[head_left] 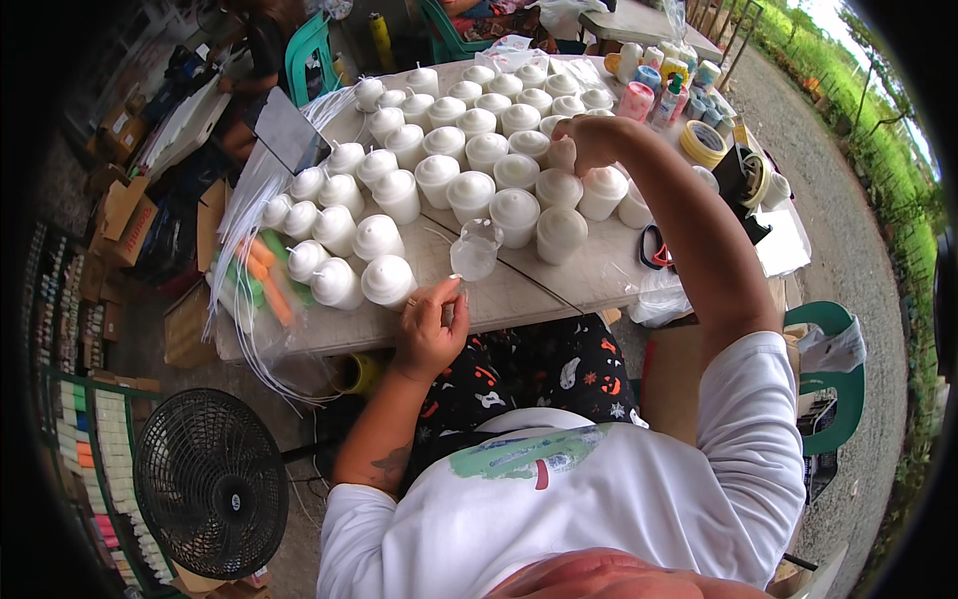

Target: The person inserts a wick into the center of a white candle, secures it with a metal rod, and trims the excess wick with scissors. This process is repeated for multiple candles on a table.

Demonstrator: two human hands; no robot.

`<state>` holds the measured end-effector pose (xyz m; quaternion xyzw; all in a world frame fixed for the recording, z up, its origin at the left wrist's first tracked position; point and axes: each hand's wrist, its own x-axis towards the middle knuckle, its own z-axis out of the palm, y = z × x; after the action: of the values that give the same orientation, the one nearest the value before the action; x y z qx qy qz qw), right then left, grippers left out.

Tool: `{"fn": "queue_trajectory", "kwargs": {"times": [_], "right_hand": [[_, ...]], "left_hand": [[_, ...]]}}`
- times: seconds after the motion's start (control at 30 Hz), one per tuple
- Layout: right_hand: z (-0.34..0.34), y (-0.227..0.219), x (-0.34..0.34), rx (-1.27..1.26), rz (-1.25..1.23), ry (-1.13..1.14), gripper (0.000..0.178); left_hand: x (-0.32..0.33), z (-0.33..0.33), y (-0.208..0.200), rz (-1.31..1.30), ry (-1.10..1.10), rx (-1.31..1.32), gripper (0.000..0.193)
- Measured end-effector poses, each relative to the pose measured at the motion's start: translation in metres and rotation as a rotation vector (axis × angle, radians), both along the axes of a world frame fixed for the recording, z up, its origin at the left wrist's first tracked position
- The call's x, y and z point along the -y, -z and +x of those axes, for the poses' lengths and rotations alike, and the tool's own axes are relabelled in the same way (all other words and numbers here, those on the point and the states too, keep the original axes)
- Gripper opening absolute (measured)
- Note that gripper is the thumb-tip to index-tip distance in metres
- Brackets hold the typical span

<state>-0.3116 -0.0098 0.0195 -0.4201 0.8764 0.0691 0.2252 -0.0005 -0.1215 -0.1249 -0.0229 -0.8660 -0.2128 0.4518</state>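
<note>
Gravel rd (848, 399) at my 3 o'clock; pale scuffed tbl (604, 278) fills 12. Blk fan (211, 484) at 8. Wht pots (396, 195), many knob-topped, crowd tbl, 10 to 2. My R hand (591, 143), at 1, bends fingers down among pots; can't tell if pinching any. L hand (429, 327) loosely curled, at 7 o'clock of clear cup (472, 258) nr tbl's front edge; contact unclear.

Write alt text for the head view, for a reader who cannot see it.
A person's right hand reaches over rows of white, cone-topped pieces on a pale table; whether it grips one is unclear. The left hand is at the near edge, beside a small translucent item. A black fan stands at lower left.
</note>
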Motion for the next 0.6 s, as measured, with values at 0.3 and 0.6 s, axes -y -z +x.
{"fn": "queue_trajectory", "kwargs": {"times": [0.3, 0.6], "right_hand": [[-0.013, 0.013, -0.004, -0.285, -0.088, -0.203, 0.079], [0.091, -0.064, -0.12, 0.271, -0.997, -0.155, 0.062]], "left_hand": [[-0.001, 0.001, 0.001, 0.132, 0.049, -0.017, 0.041], [0.004, 0.009, 0.002, 0.202, 0.124, -0.004, 0.044]]}}
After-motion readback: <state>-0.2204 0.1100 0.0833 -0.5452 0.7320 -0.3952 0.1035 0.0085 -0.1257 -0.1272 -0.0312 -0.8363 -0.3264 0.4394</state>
